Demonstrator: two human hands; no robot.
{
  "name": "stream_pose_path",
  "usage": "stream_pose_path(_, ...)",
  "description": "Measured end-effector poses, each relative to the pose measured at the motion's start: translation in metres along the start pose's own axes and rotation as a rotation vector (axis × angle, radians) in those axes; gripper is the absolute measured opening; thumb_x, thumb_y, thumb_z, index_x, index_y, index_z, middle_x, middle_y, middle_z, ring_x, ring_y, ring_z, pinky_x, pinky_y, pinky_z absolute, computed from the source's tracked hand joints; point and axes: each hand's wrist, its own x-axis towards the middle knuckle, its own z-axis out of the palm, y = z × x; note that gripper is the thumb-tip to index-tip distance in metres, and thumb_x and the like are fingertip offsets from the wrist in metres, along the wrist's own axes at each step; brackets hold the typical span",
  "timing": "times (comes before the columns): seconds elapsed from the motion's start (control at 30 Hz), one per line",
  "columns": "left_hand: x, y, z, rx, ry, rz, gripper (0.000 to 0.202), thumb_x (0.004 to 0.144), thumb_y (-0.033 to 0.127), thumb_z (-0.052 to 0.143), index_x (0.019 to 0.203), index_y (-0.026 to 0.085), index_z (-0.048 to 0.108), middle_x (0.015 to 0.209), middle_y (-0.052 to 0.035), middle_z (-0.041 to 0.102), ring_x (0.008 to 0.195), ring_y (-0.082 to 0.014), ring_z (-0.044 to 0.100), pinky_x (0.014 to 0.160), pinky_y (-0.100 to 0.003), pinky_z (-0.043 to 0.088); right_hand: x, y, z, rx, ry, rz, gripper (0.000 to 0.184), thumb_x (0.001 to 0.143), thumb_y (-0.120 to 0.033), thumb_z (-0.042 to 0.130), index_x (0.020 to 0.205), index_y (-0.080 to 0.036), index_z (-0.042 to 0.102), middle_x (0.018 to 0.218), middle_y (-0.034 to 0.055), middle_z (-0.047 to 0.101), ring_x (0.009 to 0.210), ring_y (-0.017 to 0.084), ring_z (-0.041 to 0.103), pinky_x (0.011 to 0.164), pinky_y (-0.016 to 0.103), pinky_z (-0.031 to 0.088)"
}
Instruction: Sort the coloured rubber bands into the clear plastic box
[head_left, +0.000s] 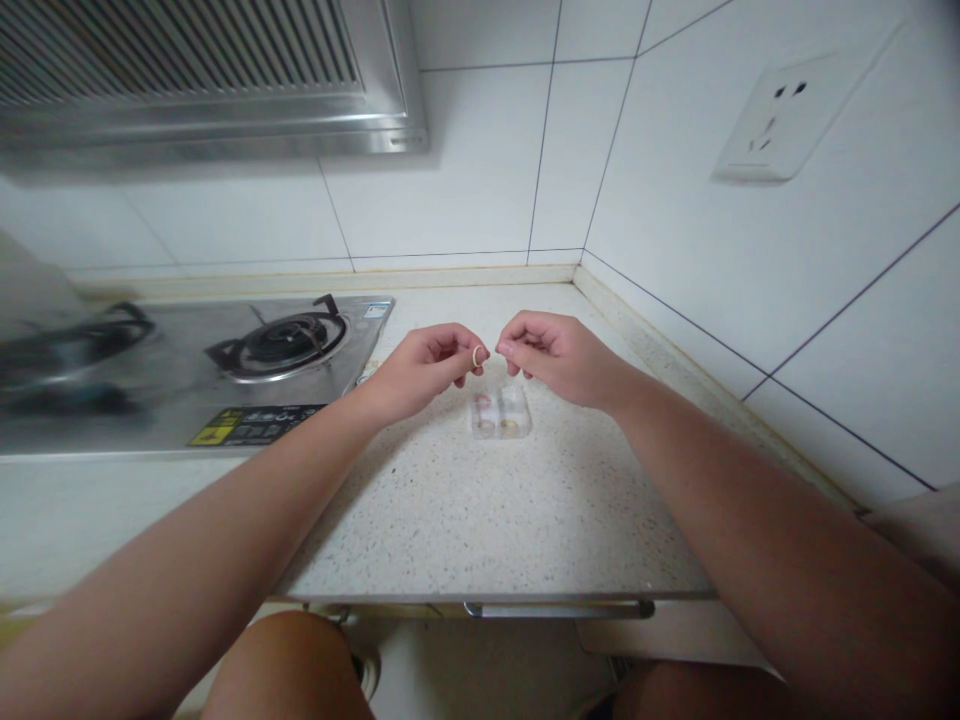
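My left hand (pixel 426 366) pinches a small pale ring (pixel 477 355) between thumb and forefinger, above the speckled counter (pixel 480 510). My right hand (pixel 547 352) is held close beside it, fingers curled in a pinch near the ring; whether it holds anything I cannot make out. Just below both hands a small clear plastic box (pixel 501 414) lies on the counter with a few small items inside, one reddish and one yellowish.
A steel gas hob (pixel 187 385) with a black burner (pixel 281 342) takes up the counter's left part. A range hood (pixel 210 90) hangs above it. White tiled walls meet at the corner behind; a wall socket (pixel 780 120) is on the right. A drawer handle (pixel 559 608) runs below the counter edge.
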Motion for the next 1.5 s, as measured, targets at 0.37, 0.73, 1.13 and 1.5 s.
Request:
stream_pose_path(0.37,-0.0005,-0.0010,-0.0011,0.005,-0.016,0.005,0.021,0.092,0.034,0.068,0.088,0.014,0.066,0.076,-0.0011,0.065,0.059,-0.0069,0.052,0.053,-0.019,0.040,0.0006,0.0026,0.0001,-0.018,-0.004,-0.017,0.020,0.095,-0.036,0.063,0.089,-0.016,0.065,0.072,0.0013,0.067,0.066,0.012,0.059,0.061,0.026,0.046)
stream_pose_path(0.73,-0.0007,-0.0037,-0.0018,-0.003,-0.028,-0.015,0.021,0.093,0.035,0.065,0.089,0.014,0.066,0.078,-0.0018,0.065,0.060,-0.0071,0.053,0.050,-0.019,0.038,0.0002,0.0020,0.0004,-0.046,-0.002,-0.028,0.021,0.095,-0.035,0.063,0.089,-0.016,0.066,0.072,0.0014,0.067,0.066,0.012,0.059,0.061,0.026,0.046)
stream_pose_path(1.13,-0.0006,-0.0043,-0.0013,-0.018,-0.023,-0.002,0.014,0.093,0.028,0.063,0.090,0.015,0.067,0.079,-0.0018,0.067,0.059,-0.0070,0.054,0.050,-0.018,0.039,-0.0003,0.0004,0.0006,-0.049,-0.004,-0.022,0.020,0.094,-0.034,0.063,0.089,-0.016,0.066,0.072,0.0012,0.066,0.066,0.012,0.059,0.061,0.025,0.045)
stream_pose_path(1.5,-0.0002,-0.0002,0.0006,-0.002,-0.006,0.020,0.022,0.090,0.036,0.069,0.089,0.014,0.068,0.074,-0.0024,0.067,0.058,-0.0076,0.053,0.051,-0.020,0.040,0.0001,0.0019,-0.0003,-0.058,-0.010,-0.014,0.019,0.094,-0.033,0.062,0.089,-0.015,0.066,0.072,0.0018,0.066,0.067,0.013,0.059,0.060,0.027,0.044)
